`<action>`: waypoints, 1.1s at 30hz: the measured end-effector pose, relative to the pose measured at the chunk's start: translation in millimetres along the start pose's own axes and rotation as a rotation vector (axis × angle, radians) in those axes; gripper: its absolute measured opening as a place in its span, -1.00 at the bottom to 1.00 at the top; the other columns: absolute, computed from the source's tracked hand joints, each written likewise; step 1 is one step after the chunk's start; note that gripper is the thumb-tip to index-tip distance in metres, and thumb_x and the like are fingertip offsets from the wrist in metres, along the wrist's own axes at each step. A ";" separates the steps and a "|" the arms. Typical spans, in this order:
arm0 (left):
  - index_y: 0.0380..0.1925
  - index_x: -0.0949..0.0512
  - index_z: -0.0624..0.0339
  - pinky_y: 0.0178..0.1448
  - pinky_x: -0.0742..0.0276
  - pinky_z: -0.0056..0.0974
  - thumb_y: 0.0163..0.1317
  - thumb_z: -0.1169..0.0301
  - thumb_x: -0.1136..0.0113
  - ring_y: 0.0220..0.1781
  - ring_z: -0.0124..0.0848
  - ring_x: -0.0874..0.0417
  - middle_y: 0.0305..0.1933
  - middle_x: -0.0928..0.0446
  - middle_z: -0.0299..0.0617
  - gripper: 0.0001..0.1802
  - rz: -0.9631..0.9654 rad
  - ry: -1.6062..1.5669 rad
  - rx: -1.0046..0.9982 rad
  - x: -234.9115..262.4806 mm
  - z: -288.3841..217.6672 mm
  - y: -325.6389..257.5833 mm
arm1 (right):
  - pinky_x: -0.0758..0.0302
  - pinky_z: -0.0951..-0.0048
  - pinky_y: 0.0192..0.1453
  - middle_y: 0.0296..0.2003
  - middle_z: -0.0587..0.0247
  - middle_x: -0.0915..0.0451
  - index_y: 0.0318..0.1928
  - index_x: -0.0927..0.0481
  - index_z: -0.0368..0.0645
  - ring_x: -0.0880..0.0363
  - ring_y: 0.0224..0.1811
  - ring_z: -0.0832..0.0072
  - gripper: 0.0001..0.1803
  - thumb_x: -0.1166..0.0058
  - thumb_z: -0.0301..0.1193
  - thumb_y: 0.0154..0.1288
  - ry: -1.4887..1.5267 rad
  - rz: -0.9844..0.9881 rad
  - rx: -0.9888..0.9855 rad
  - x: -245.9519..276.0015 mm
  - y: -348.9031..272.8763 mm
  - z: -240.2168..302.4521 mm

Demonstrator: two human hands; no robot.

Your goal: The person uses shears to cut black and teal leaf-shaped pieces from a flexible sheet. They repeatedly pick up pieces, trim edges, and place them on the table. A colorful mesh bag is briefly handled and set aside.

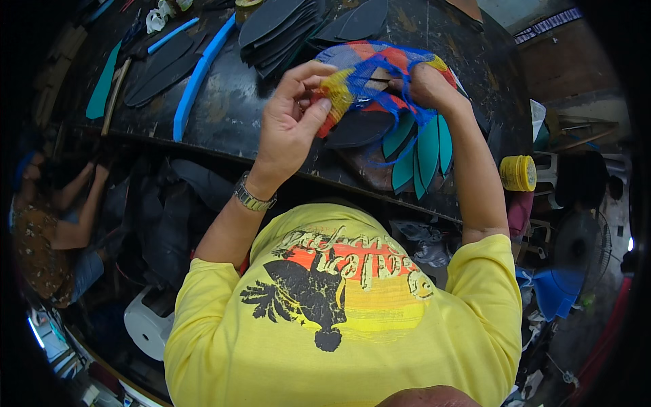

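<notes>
A mesh piece in blue, red, yellow and grey patches lies over the table's near right part, with loose blue strands hanging from it. My left hand pinches its yellow and red end, lifted off the table. Curled at the mesh's right side is my right hand, with blue strands by its fingers. A thin dark thing points left from those fingers; what it is I cannot make out. Just below lie green sole-shaped pieces and a black sole-shaped piece, partly covered by the mesh.
The dark table carries a stack of black sole shapes, blue foam strips, a wooden-handled tool and a green strip. A yellow tub stands right. Another person is at left, near a white stool.
</notes>
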State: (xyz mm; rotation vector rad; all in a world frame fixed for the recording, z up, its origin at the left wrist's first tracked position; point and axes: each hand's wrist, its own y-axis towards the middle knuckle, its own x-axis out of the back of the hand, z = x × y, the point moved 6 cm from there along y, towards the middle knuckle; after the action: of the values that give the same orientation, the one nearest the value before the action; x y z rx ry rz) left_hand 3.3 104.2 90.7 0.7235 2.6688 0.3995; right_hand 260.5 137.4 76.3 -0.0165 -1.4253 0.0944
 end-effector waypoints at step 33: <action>0.06 -0.56 0.35 0.14 -0.55 -0.26 0.08 0.43 -0.42 0.08 -0.23 -0.62 0.15 -0.53 -0.07 -0.49 -0.054 0.722 -0.278 -7.0 -19.5 4.2 | -0.52 0.07 -0.03 -0.33 -0.14 -0.66 -0.08 -0.64 -0.14 -0.63 -0.17 -0.06 -0.56 -0.12 -0.03 0.28 0.132 0.001 -0.111 -23.0 -51.9 22.8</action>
State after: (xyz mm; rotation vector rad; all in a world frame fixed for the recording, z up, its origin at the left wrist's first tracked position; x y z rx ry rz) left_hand 3.0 100.6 111.5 0.4764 3.1614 1.1797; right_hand 237.6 82.9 60.4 -0.1129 -1.2969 0.0144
